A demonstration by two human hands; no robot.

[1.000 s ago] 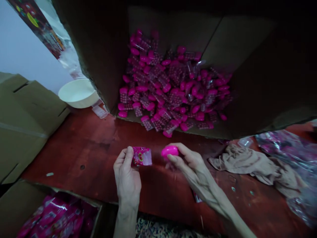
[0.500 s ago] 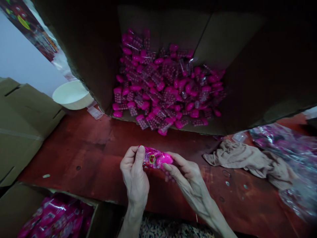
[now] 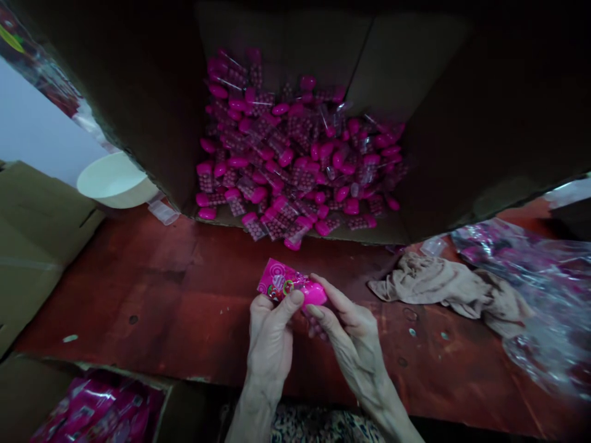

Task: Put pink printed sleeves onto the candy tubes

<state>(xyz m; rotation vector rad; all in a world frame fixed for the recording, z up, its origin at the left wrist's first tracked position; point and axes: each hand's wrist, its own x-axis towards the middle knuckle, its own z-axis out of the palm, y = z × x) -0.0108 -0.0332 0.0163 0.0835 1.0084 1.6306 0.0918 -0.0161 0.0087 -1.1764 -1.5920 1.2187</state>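
A pink printed packet [image 3: 277, 278] is pinched near its lower right part by my left hand [image 3: 273, 335], its upper left end sticking out free. My right hand [image 3: 353, 329] is closed on a small container with a bright pink cap [image 3: 314, 295]; its clear body with small balls shows partly below the fingers. The cap touches the right end of the packet, and my left thumb lies beside it. Beyond the hands, a large cardboard box [image 3: 415, 74] lies open towards me, holding a heap of similar pink-capped containers [image 3: 295, 160].
A crumpled beige cloth [image 3: 438, 280] and clear plastic bags [image 3: 545, 295] lie at the right. A white bowl [image 3: 115, 184] stands at the left beside a cardboard box [image 3: 37, 240]. Pink packets [image 3: 96, 409] fill an open box at the lower left. Everything rests around a red table [image 3: 184, 301].
My left hand has slid along the packet towards the pink cap, uncovering the packet's upper left end. The whole view has shifted slightly, with the box and table appearing further left.
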